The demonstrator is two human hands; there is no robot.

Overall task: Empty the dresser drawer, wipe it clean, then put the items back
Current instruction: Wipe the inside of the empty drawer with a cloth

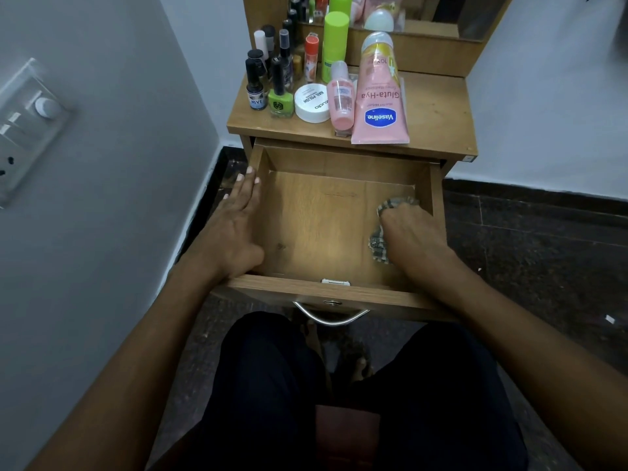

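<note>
Wooden drawer [343, 185] open; checked cloth [379, 244] inside.

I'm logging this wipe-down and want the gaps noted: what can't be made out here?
- Cloth: mostly hidden under the right hand, head view.
- Drawer floor beneath that hand and cloth: covered, so its cleanliness is unknown.
- Rear bottles: cut off by the top edge, labels too small.
- Left hand: palm contact on the drawer wall hidden.

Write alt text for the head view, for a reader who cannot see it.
A person's right hand presses a checked cloth onto the floor of an open, emptied wooden drawer, while the left hand rests flat on its left wall. Cosmetics stand on the dresser top behind.
</note>
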